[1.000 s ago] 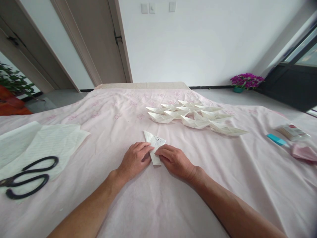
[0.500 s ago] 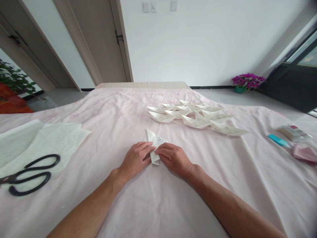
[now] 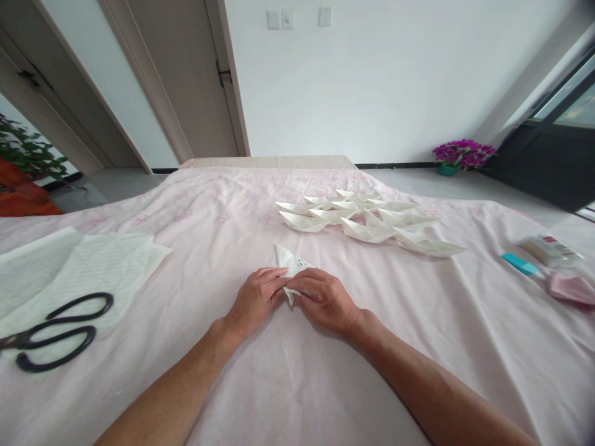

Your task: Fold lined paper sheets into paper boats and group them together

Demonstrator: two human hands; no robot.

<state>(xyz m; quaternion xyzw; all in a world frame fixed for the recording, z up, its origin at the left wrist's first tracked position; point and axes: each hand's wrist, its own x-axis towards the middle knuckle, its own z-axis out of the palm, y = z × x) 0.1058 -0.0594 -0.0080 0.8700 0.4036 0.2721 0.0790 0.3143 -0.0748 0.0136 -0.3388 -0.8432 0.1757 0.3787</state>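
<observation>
A small folded paper (image 3: 292,261), white with dark print on its upper part, lies on the pink cloth in front of me. From the left, my left hand (image 3: 258,294) grips its edge, fingers closed on it. My right hand (image 3: 326,298) holds the opposite side, its fingertips pressing over the lower fold and meeting the left ones. Part of the paper is hidden under the fingers. Beyond my hands, several folded paper boats (image 3: 367,228) stand grouped together on the cloth.
Loose paper sheets (image 3: 118,263) lie at the left, with black-handled scissors (image 3: 58,331) on top. At the right are a blue-capped item (image 3: 520,264), a clear-wrapped pack (image 3: 548,249) and a pink object (image 3: 571,288). A pink cloth (image 3: 223,217) covers the table.
The lower flap of the folded paper has been bent up, leaving a small point below the fingers. My right hand has shifted slightly left, closer to the left one.
</observation>
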